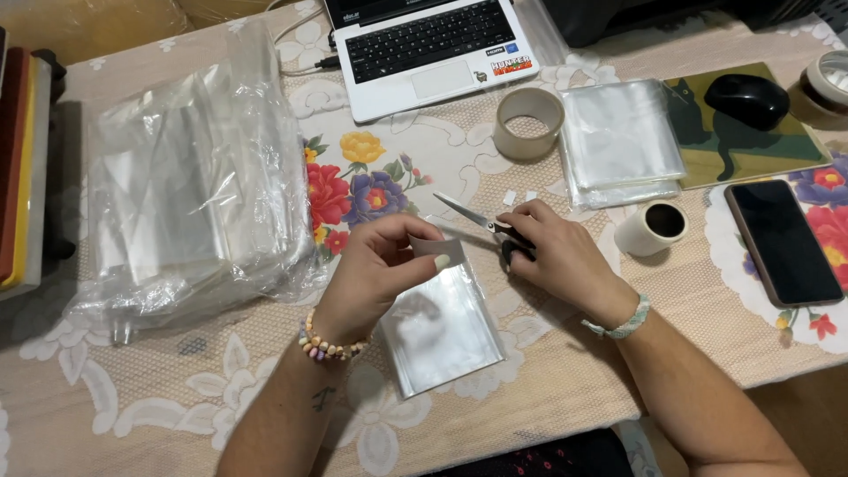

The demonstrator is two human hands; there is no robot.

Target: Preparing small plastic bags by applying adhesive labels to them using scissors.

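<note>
My left hand (382, 265) pinches the folded top flap of a small clear plastic bag (439, 329) that lies flat on the table in front of me. My right hand (556, 252) rests on a pair of scissors (474, 216) with black handles, fingers closed over the handles, blades pointing left toward the bag's top edge. Two tiny white tape pieces (519, 196) lie just beyond the scissors.
A large heap of clear plastic bags (185, 185) lies at left. A tape roll (528, 122), a stack of clear bags (618, 141), a small white roll (652, 230), a phone (782, 240), a mouse (747, 99) and a laptop (424, 49) surround the hands.
</note>
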